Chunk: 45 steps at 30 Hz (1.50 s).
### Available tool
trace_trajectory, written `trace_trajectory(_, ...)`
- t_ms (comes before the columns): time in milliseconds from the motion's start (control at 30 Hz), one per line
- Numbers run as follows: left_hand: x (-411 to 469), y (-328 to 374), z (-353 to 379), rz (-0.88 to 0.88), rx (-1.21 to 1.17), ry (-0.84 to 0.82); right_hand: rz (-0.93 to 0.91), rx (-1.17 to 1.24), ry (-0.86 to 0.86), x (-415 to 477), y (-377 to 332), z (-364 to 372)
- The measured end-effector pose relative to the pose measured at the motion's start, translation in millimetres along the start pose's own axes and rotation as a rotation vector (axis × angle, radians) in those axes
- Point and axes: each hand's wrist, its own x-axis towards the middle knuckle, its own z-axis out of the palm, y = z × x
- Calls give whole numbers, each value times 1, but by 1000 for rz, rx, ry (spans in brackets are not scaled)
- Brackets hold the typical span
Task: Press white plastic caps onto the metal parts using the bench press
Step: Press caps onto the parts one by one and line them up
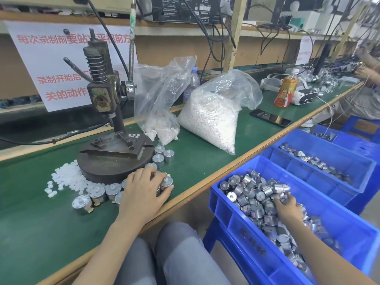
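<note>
Parts (280,189) in bin (232,221) seem gripped by right hand (287,205).

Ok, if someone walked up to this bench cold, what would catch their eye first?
Probably the dark bench press standing at the back left of the green table, with loose white caps heaped by its round base. Next, the blue bin full of shiny metal parts at the right, where the right hand grips a handful. The left hand holds a few parts beside the press.
</note>
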Motion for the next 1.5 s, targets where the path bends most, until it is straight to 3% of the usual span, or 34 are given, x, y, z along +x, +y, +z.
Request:
trace_trajectory(167,0,-2,2,1,7,-18,-48,54,100,-15,-10,-1)
trace_trajectory(267,0,-2,1,2,7,-24,-178,88,167,-32,-37,-4)
trace_trajectory(467,-2,-1,-4,-30,-123,28,-845,228,140,-115,-116,9)
trace_trajectory(533,-4,-2,-6,-56,-190,91,-1043,251,35,-147,-138,15)
trace_trajectory(633,-5,-2,-9,-88,-229,223,-1247,120,-315,-184,-164,28)
trace_trajectory(733,-7,-5,-12,-133,-218,324,-1388,-110,-370,-201,-182,52)
trace_trajectory(900,-10,-12,-14,-345,-265,363,-1472,-282,-332,-207,-203,68)
trace_trajectory(1067,-7,-22,-13,-598,-541,403,-1507,-240,-358,-224,-204,78)
trace_trajectory(1200,-7,-23,-11,-574,-615,384,-1434,-235,-301,-229,-204,81)
trace_trajectory(1500,-8,-23,-5,-501,-498,286,-1370,-220,-216,-236,-204,88)
